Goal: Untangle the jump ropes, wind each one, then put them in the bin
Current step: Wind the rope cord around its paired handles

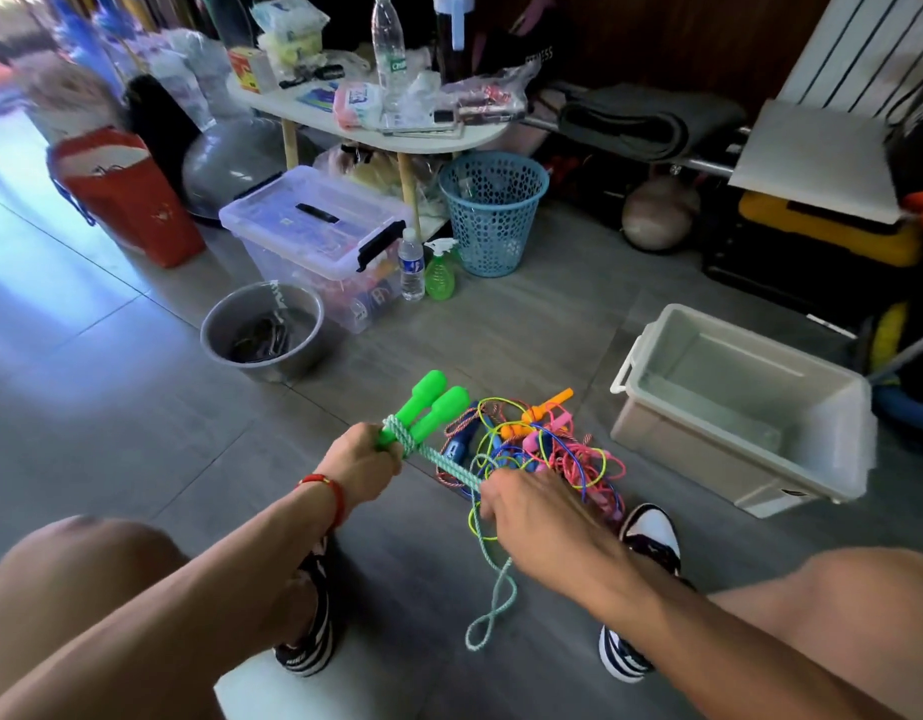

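My left hand point(363, 462) grips the two green handles point(430, 407) of a jump rope, with a few turns of its pale green cord wrapped around them. The green rope point(451, 466) runs taut to my right hand point(532, 506), which holds it; the rest of the cord hangs below in a loop point(493, 610) to the floor. Behind my right hand lies a tangled pile of jump ropes point(542, 444) with orange, pink and blue handles. An open white bin point(745, 413) stands on the floor at the right, with nothing visible inside.
A metal bowl point(264, 330) sits on the floor at the left. Behind it are a lidded clear box point(313, 236), a water bottle point(411, 265), a green spray bottle point(440, 270) and a blue basket point(493, 210). My shoes point(649, 537) flank the pile.
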Action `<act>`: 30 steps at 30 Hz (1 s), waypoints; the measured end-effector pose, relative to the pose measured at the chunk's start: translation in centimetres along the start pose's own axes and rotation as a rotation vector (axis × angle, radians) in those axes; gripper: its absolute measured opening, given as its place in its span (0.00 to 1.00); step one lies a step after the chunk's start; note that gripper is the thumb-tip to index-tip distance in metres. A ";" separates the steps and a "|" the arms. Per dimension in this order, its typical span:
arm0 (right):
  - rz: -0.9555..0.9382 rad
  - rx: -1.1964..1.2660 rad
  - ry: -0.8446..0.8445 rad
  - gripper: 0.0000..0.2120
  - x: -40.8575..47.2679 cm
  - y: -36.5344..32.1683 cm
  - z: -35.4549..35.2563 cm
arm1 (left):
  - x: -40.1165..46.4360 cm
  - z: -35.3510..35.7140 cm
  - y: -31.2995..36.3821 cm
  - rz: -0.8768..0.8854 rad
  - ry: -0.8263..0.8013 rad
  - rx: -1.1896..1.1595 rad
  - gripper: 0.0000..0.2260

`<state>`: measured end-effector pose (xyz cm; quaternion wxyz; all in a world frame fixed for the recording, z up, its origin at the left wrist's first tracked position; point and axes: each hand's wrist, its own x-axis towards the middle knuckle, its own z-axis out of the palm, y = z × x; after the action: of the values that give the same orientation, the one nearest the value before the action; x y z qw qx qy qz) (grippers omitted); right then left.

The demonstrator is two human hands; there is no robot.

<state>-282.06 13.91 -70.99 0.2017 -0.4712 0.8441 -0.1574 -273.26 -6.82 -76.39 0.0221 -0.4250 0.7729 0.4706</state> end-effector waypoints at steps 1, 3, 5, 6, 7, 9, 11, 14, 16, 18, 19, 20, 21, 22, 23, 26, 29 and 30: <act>-0.009 -0.038 0.022 0.12 -0.4 -0.4 -0.1 | 0.0 0.0 0.0 0.002 0.009 0.059 0.05; -0.011 -0.154 0.033 0.10 -0.9 -1.0 -0.1 | -0.2 0.5 0.1 0.039 0.051 0.206 0.05; -0.035 -0.304 0.051 0.17 -1.3 -1.2 -0.4 | 0.0 1.1 0.1 0.075 0.103 0.311 0.07; -0.084 -0.384 0.076 0.19 -1.6 -1.2 -0.8 | 0.2 1.4 0.1 0.086 0.113 0.342 0.08; -0.160 -0.447 0.116 0.20 -1.8 -1.2 -1.0 | 0.4 1.5 0.1 0.092 0.120 0.366 0.08; -0.260 -0.536 0.148 0.21 -2.2 -1.4 -1.9 | 0.7 1.6 0.1 0.090 0.125 0.405 0.09; -0.322 -0.565 0.117 0.24 -2.1 -0.6 -1.9 | 0.8 1.7 0.2 0.106 0.116 0.437 0.09; -0.299 -0.677 0.136 0.25 -2.0 0.3 -3.0 | 0.4 2.3 0.6 0.133 0.036 0.517 0.11; -0.301 -0.686 0.135 0.24 -1.6 1.0 -3.0 | 0.1 3.0 0.8 0.143 -0.045 0.597 0.11; -0.364 -0.664 0.176 0.22 -1.1 1.9 -3.0 | -0.6 3.6 1.4 0.164 -0.139 0.698 0.11; -0.400 -0.636 0.195 0.21 -0.7 2.4 -3.2 | -0.9 4.0 1.6 0.179 -0.193 0.751 0.11; -0.427 -0.606 0.218 0.19 -0.4 3.1 -3.4 | -1.3 4.3 1.8 0.196 -0.247 0.803 0.11; -0.448 -0.584 0.237 0.17 -0.1 3.7 -3.8 | -1.6 4.5 2.0 0.228 -0.298 0.856 0.12; -0.452 -0.565 0.251 0.15 0.1 4.1 -4.2 | -2.1 4.7 2.3 0.277 -0.345 0.909 0.12; -0.449 -0.544 0.264 0.13 0.4 4.5 -4.6 | -2.5 4.8 2.4 0.339 -0.388 0.956 0.12; -0.362 -0.458 0.215 0.14 1.2 5.0 -5.5 | -3.4 5.3 2.7 0.530 -0.487 1.037 0.12; -0.277 -0.288 0.119 0.17 2.3 5.8 -5.5 | -4.2 5.4 2.8 0.671 -0.582 0.941 0.11; -0.242 -0.225 0.080 0.16 2.7 6.2 -5.5 | -4.6 5.4 2.9 0.710 -0.618 0.882 0.11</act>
<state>-290.56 15.13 -69.55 0.0932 -0.5825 0.8008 -0.1038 -274.24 0.68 -75.35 0.2593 0.0609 0.9453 0.1883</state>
